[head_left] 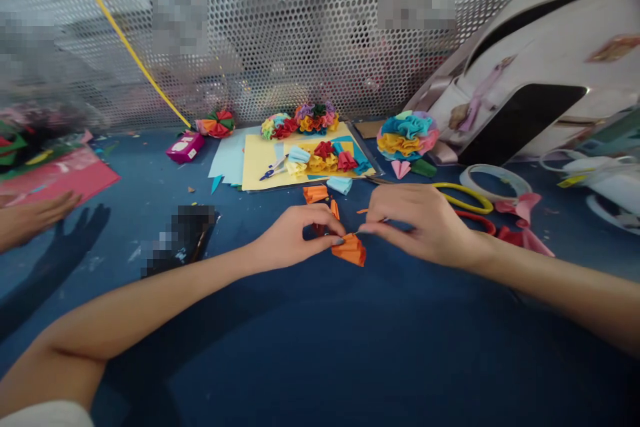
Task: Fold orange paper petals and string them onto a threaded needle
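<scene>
My left hand [305,237] pinches the upper edge of a pleated orange paper piece [350,250] between thumb and fingers. Just right of it, my right hand [415,223] is closed, thumb against fingertips, near the same piece; something thin shows at its fingertips, too small to name. Beyond my fingers lies another folded orange paper piece [315,194], with a narrow orange one beside it. A light blue pleated piece [339,185] rests close behind them.
Yellow sheets [257,157] carry several coloured paper pieces and a compass-like tool [274,168]. Ruffled paper flowers [407,135] stand along the perforated metal panel [300,33]. Right are scissors [467,195], a tape roll [495,181], a phone [523,123] and a bag. Another person's hand [40,217] is left.
</scene>
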Available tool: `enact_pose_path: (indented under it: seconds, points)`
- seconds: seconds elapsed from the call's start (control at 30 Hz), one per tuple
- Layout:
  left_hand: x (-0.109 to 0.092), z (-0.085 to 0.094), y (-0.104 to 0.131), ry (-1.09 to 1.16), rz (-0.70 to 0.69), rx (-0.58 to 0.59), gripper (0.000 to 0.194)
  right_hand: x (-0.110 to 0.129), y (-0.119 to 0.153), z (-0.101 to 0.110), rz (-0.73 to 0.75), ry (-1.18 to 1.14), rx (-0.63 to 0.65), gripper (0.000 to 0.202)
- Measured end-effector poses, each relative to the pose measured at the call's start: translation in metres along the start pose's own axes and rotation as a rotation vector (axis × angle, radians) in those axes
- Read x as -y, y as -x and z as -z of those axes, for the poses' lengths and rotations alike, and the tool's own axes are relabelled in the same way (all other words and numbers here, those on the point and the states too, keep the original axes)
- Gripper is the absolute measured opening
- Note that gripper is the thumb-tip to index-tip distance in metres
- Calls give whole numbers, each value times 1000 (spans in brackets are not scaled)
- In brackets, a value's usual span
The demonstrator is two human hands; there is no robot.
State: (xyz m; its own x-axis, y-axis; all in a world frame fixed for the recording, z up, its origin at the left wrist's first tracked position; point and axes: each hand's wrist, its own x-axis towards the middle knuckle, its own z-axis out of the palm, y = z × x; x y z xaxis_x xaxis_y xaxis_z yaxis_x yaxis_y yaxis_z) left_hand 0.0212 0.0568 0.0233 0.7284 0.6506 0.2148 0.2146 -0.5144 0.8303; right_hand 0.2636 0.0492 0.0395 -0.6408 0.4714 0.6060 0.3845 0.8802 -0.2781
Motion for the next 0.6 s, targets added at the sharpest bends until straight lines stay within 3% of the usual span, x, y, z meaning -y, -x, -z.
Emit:
enact_pose_path:
  seconds: [0.1,0.17,0.23,0.3,0.37,0.47,0.6]
  points:
    - [3,-1,2,-4,13,16,8,-19,-1,6,-211,-243,-86,32]
    - [4,-1,3,-10,26,13,8,-33,-1,8,-339,-389,-49,38]
    - [4,-1,3,-38,19,-9,8,-42,0,8,-354,-528,137,40]
    - [4,0,3,-79,-9,-31,7,-43,1,5,-277,-579,383,37]
    - [4,0,3,-122,-58,-61,8,-36,1,0,-197,-512,498,27]
    - [4,0,4,-166,-116,-133,10,-21,2,-8,-169,-327,419,12]
    - [3,-1,5,-175,-83,-227,11,-9,6,-15,-255,-217,304,22]
